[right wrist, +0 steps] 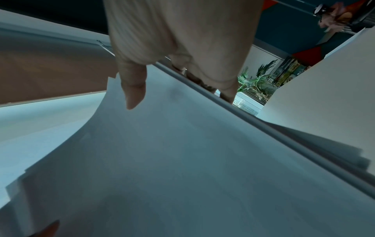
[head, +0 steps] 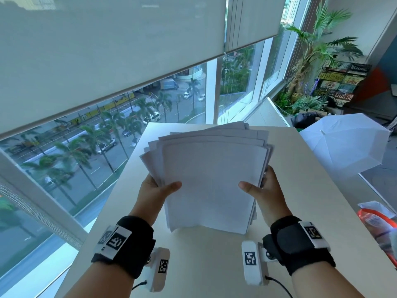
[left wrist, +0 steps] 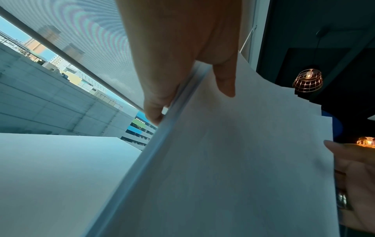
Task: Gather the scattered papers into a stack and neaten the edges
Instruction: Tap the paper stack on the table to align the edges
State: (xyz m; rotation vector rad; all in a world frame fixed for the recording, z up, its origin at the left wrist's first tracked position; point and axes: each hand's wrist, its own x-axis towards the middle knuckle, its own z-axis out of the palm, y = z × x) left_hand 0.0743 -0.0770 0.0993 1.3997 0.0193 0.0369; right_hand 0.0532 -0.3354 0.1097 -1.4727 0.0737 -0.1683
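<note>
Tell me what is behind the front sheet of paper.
More white sheets fan out unevenly behind the front sheet. Fingers of both hands reach behind the stack; how many sheets there are stays hidden.

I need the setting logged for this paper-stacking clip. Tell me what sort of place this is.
Probably an upper-floor office or studio: a half-lowered grey roller blind over tall windows above a street, a plain white table, and a white photo umbrella beside a potted palm.

Both forearms are bare. Each wrist wears a black fabric strap carrying white tags printed with black square-code markers. A white camera housing (also tagged) hangs under each wrist, trailing a thin black cable.
</note>
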